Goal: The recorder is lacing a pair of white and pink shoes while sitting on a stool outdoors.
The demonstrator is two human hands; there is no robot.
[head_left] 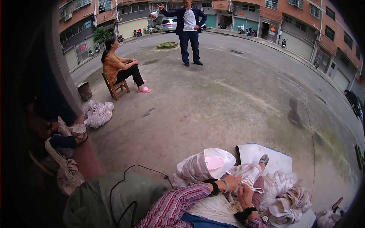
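At the lower centre of the frame the left hand [232,183] and the right hand [245,195] both close on a bundle of white straps [249,178], held over the lap so loose ends stay gathered. Similar heaps [285,197] lie at lower right on a pale sheet [253,152]. Bare concrete courtyard [228,102]; apartment blocks [304,22] ring it.

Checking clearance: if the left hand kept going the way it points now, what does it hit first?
Likely the white bag with a pink piece just past the left hand, which grips pale strips. Depth is unclear.
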